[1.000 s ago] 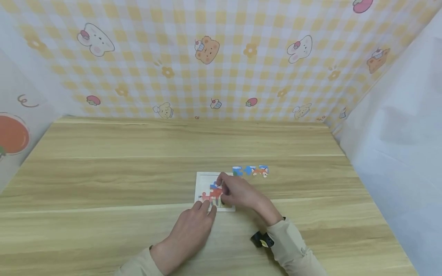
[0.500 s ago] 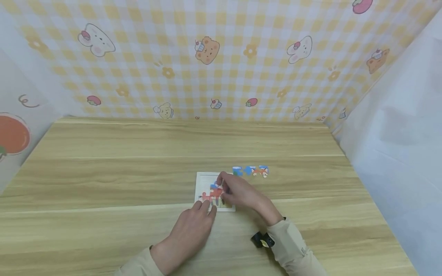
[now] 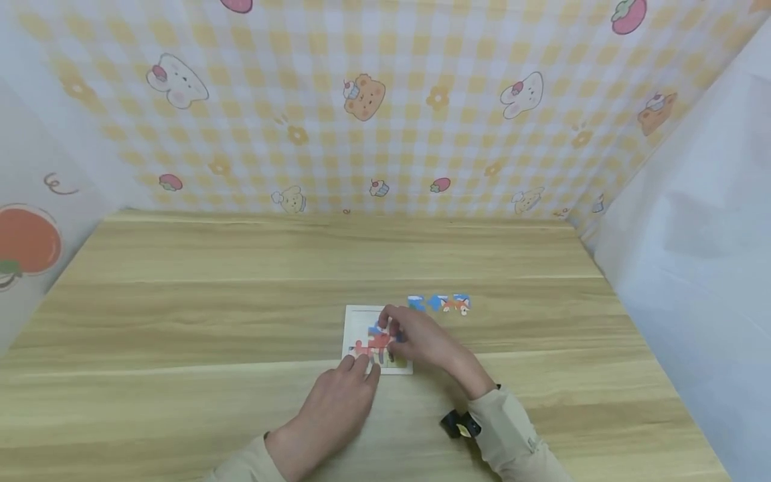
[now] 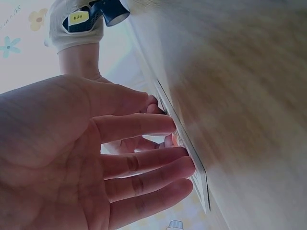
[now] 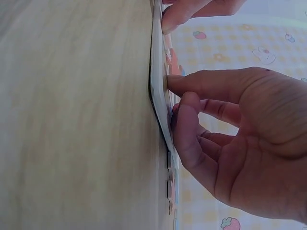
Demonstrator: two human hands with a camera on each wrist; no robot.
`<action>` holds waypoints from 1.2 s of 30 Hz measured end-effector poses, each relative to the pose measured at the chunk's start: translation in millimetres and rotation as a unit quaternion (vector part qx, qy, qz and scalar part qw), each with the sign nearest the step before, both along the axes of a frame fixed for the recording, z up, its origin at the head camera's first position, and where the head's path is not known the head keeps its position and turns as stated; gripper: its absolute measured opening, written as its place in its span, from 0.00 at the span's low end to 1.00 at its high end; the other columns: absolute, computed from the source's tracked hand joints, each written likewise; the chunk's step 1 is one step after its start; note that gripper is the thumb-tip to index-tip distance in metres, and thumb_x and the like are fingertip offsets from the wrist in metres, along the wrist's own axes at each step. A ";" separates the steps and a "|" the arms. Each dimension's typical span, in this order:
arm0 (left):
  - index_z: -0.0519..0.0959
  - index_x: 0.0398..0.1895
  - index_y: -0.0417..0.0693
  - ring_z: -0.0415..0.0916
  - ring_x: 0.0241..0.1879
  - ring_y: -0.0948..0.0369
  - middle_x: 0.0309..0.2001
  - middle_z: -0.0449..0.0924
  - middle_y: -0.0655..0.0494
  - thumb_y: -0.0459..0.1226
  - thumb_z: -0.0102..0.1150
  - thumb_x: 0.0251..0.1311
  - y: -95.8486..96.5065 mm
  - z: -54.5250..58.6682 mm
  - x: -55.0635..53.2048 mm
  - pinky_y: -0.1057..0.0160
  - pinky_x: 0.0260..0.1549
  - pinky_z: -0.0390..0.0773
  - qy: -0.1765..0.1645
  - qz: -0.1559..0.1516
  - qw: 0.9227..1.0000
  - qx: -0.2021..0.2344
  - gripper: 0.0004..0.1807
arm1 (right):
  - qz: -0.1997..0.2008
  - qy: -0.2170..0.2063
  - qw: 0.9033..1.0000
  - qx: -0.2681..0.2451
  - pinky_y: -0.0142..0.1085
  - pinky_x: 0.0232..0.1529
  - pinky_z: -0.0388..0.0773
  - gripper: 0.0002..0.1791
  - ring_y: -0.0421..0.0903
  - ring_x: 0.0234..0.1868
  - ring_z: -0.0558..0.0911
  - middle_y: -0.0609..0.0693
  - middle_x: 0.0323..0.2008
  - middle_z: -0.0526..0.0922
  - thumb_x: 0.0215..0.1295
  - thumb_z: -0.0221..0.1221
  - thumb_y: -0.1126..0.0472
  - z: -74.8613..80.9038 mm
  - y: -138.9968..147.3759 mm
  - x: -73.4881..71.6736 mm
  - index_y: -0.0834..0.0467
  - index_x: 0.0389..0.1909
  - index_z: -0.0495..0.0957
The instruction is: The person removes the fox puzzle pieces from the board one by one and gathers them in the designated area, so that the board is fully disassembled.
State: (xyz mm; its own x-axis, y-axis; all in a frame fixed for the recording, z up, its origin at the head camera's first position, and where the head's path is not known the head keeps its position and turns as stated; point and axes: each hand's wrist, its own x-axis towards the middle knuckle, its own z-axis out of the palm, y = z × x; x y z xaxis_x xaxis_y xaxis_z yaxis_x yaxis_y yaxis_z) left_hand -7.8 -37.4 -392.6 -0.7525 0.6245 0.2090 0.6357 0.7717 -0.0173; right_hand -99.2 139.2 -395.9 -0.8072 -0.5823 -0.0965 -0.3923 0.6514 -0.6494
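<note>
A square white puzzle tray [image 3: 349, 325] lies on the table, with joined jigsaw pieces [image 3: 378, 341] showing a red-orange animal in its lower part. My left hand [image 3: 334, 405] rests its extended fingertips on the tray's near edge; the left wrist view shows these fingers [image 4: 139, 163] nearly straight. Over the tray's right side, my right hand [image 3: 424, 340] has its thumb and index finger curled round a small jigsaw piece [image 5: 175, 108], mostly hidden by the fingers. Beyond that hand lie loose jigsaw pieces, one blue and green [image 3: 415, 302] and one with a fox's face [image 3: 462, 304].
The wood-grain table [image 3: 211, 301] extends around the tray. A yellow checked cloth [image 3: 397, 147] hangs along the back, with a white sheet [image 3: 693, 268] at the right. A black device [image 3: 460, 424] is strapped at the right sleeve.
The head view has tipped up slightly, so the scene sits a little lower. Both hands stay in nearly the same places at the tray, with only slight movement of the right fingers.
</note>
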 end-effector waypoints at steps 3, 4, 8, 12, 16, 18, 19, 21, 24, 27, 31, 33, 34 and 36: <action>0.81 0.39 0.40 0.66 0.26 0.59 0.31 0.71 0.51 0.31 0.62 0.46 -0.1 -0.6 -0.4 0.69 0.11 0.63 0.010 -0.001 1.000 0.001 0.14 | -0.002 0.001 1.000 0.003 0.33 0.29 0.73 0.15 0.41 0.28 0.73 0.46 0.30 0.74 0.52 0.62 0.70 -0.2 -0.4 0.1 0.56 0.41 0.73; 0.82 0.39 0.40 0.66 0.26 0.59 0.30 0.71 0.51 0.31 0.63 0.46 -0.3 -0.5 -0.3 0.69 0.11 0.63 0.013 -0.001 1.000 0.000 0.14 | -0.002 0.000 1.000 0.004 0.33 0.29 0.73 0.15 0.41 0.28 0.73 0.46 0.30 0.74 0.52 0.63 0.70 -0.4 -0.4 0.1 0.56 0.41 0.73; 0.82 0.39 0.41 0.67 0.26 0.59 0.30 0.71 0.51 0.31 0.63 0.45 -0.5 -0.9 -0.4 0.69 0.11 0.63 0.018 -0.001 1.000 -0.001 0.14 | -0.001 0.001 1.000 0.004 0.33 0.29 0.73 0.15 0.41 0.28 0.73 0.46 0.31 0.75 0.53 0.62 0.69 -0.6 0.3 -0.1 0.56 0.41 0.73; 0.82 0.38 0.41 0.67 0.26 0.59 0.31 0.71 0.51 0.31 0.63 0.45 -0.1 -1.3 -0.5 0.70 0.11 0.63 0.019 -0.001 1.000 0.001 0.13 | -0.001 0.016 1.000 0.003 0.32 0.29 0.73 0.12 0.41 0.29 0.73 0.45 0.31 0.75 0.54 0.61 0.69 -1.4 2.1 -0.5 0.55 0.40 0.74; 0.82 0.40 0.41 0.67 0.26 0.59 0.31 0.72 0.51 0.31 0.63 0.47 0.0 -0.5 -0.7 0.70 0.12 0.63 0.009 0.002 1.000 -0.006 0.14 | -0.010 0.043 0.999 -0.002 0.32 0.31 0.73 0.09 0.40 0.30 0.74 0.44 0.30 0.76 0.55 0.62 0.69 -2.9 3.4 -2.0 0.56 0.37 0.76; 0.81 0.40 0.41 0.67 0.26 0.59 0.32 0.72 0.50 0.32 0.63 0.47 -0.1 0.1 -0.6 0.70 0.12 0.63 0.003 0.003 1.000 -0.011 0.14 | -0.014 0.055 0.998 -0.003 0.32 0.31 0.74 0.08 0.40 0.30 0.75 0.44 0.29 0.77 0.54 0.62 0.69 -3.2 3.3 -2.9 0.56 0.35 0.77; 0.81 0.41 0.41 0.67 0.26 0.59 0.32 0.72 0.50 0.32 0.63 0.47 -0.2 0.4 -0.5 0.69 0.12 0.63 0.001 0.004 1.000 -0.012 0.14 | -0.017 0.057 0.998 -0.004 0.31 0.31 0.74 0.08 0.40 0.30 0.75 0.44 0.29 0.77 0.54 0.63 0.69 -3.2 3.2 -3.2 0.55 0.34 0.77; 0.81 0.41 0.41 0.67 0.26 0.59 0.32 0.72 0.50 0.32 0.63 0.48 -0.2 0.4 -0.4 0.69 0.11 0.63 0.000 0.006 1.000 -0.012 0.14 | -0.015 0.061 0.998 -0.004 0.31 0.31 0.74 0.08 0.39 0.30 0.75 0.44 0.29 0.77 0.53 0.64 0.69 -3.1 2.6 -3.8 0.55 0.33 0.78; 0.81 0.40 0.41 0.67 0.27 0.59 0.32 0.72 0.50 0.31 0.62 0.48 -0.8 0.4 -0.1 0.69 0.11 0.64 0.000 0.007 1.000 -0.009 0.14 | -0.016 0.058 0.998 -0.003 0.31 0.30 0.74 0.08 0.39 0.29 0.75 0.43 0.28 0.77 0.53 0.64 0.69 -1.8 1.3 -3.8 0.55 0.33 0.77; 0.81 0.40 0.41 0.67 0.27 0.59 0.32 0.72 0.50 0.31 0.62 0.48 -0.8 -0.2 -0.1 0.69 0.10 0.64 0.001 0.008 1.000 -0.005 0.13 | -0.018 0.050 0.999 -0.005 0.31 0.29 0.73 0.08 0.39 0.28 0.74 0.43 0.27 0.76 0.53 0.63 0.69 -0.8 0.2 -3.4 0.55 0.33 0.78; 0.81 0.41 0.41 0.67 0.27 0.59 0.33 0.71 0.50 0.30 0.61 0.49 -1.1 0.1 0.0 0.69 0.09 0.63 -0.007 0.008 1.000 -0.002 0.13 | -0.026 0.036 0.999 -0.009 0.31 0.28 0.74 0.07 0.38 0.27 0.74 0.43 0.26 0.76 0.53 0.62 0.70 -1.0 -0.6 -3.6 0.57 0.32 0.77; 0.80 0.41 0.41 0.67 0.27 0.59 0.33 0.71 0.50 0.30 0.62 0.49 -1.2 0.8 -0.1 0.69 0.09 0.62 -0.014 0.009 1.000 -0.003 0.14 | -0.029 0.031 0.999 -0.011 0.31 0.28 0.74 0.07 0.38 0.27 0.74 0.44 0.26 0.76 0.53 0.62 0.70 -1.6 -0.8 -4.1 0.57 0.32 0.77; 0.80 0.42 0.41 0.67 0.27 0.59 0.33 0.71 0.50 0.30 0.62 0.49 -1.1 1.1 -0.2 0.69 0.09 0.62 -0.016 0.010 1.000 -0.004 0.14 | -0.028 0.030 0.999 -0.013 0.31 0.28 0.74 0.07 0.38 0.27 0.74 0.44 0.26 0.76 0.54 0.62 0.70 -2.0 -0.7 -4.3 0.58 0.32 0.77; 0.80 0.42 0.41 0.66 0.27 0.59 0.33 0.71 0.51 0.31 0.62 0.49 -0.9 1.4 -0.5 0.69 0.09 0.61 -0.020 0.011 1.000 -0.006 0.14 | -0.025 0.035 0.999 -0.017 0.30 0.28 0.74 0.07 0.38 0.27 0.74 0.44 0.26 0.76 0.54 0.62 0.71 -2.4 -0.8 -4.6 0.57 0.32 0.77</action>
State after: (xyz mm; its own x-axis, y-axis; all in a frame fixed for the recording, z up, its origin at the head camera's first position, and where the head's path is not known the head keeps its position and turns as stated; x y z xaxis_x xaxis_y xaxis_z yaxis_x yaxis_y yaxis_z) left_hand -8.3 -38.3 -391.2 -0.7736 0.6104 0.1704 0.6192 0.7852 -0.0020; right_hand -103.8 138.4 -398.3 -0.8394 -0.5431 -0.0197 -0.4046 0.6487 -0.6446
